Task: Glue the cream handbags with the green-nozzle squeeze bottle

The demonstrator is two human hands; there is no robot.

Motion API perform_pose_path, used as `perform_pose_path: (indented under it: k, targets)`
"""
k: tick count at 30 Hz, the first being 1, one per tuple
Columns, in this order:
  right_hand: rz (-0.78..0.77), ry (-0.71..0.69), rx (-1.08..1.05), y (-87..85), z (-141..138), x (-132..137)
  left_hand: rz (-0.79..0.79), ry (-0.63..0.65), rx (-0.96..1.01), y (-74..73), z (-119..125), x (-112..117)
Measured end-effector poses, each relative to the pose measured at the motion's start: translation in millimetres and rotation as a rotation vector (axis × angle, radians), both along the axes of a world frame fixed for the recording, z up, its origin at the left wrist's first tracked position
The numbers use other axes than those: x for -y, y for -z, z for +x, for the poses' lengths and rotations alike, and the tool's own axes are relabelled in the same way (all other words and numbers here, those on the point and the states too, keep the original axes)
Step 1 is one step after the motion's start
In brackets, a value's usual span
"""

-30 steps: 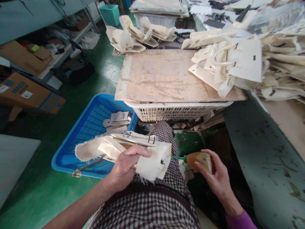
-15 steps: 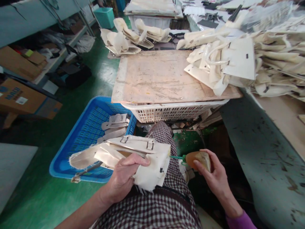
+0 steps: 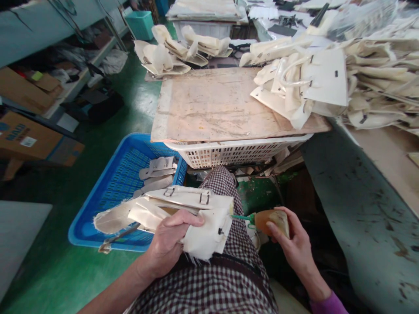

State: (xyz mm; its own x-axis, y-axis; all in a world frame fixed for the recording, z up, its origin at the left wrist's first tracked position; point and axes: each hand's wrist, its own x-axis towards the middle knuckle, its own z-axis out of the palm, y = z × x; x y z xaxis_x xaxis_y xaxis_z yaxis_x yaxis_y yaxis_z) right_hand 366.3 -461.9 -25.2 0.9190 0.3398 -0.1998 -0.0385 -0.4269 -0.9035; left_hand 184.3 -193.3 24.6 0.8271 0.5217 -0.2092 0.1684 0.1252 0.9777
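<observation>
My left hand is closed on a cream bag piece with a zipper, two metal buckle frames and frayed edges, held above my lap. In my right hand is a squeeze bottle of amber colour with a thin green nozzle. The nozzle's tip meets the right edge of the bag piece; whether it goes inside, I cannot tell. Under the left end of the bag piece stands a blue basket with several cream strap pieces in it. A brush-like stick lies across its near rim.
Ahead is a worn board on a white basket. Cream bags lie on its right, with more parts behind. A grey-green table side bounds the right. Cardboard boxes stand at left.
The view has shifted slightly. Both hands keep their holds, and the nozzle stays at the bag piece's right edge with hardly any movement.
</observation>
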Motion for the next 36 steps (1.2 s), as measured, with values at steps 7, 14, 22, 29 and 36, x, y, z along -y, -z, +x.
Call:
perform_pose_path:
  k: [7, 14, 22, 29, 36]
  targets:
    - [-0.005, 0.014, -0.142, -22.9, 3, -8, -0.108, -0.002, 0.019, -7.0, 5, 5]
    - [0.127, -0.005, -0.346, -33.9, 1, -8, -0.064, 0.005, 0.033, -8.5, 6, 5]
    - [0.209, -0.064, -0.447, -42.5, -6, -7, 0.000, -0.006, -0.003, -8.4, 3, 2]
    - [0.252, -0.023, -0.520, -40.4, -17, -5, -0.122, -0.027, -0.027, -15.1, 8, 2]
    - [0.266, 0.051, -0.551, -39.5, -21, -6, -0.243, -0.060, -0.050, -15.7, 10, 0]
